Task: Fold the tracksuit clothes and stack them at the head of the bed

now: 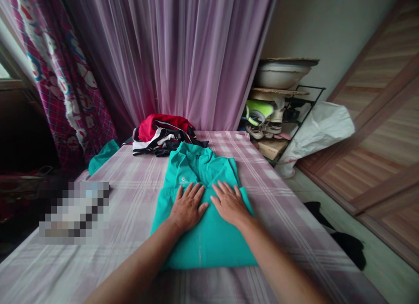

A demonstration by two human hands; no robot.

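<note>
A teal jacket (203,247) lies folded into a rough rectangle in front of me, its collar at the far end and a small white logo on the chest. Flat on its left half rests my left hand (187,207), fingers spread. My right hand (230,202) lies on the right half, also with fingers apart. Both palms press on the cloth and neither hand grips anything. The jacket's underside is hidden.
Under the jacket spreads a checked pink-and-white cloth (127,181). Beyond it sits a pile of red, black and white clothes (163,131). Another teal cloth (104,156) hangs at the left edge. A shoe rack (296,120) and a white sack (322,129) stand right.
</note>
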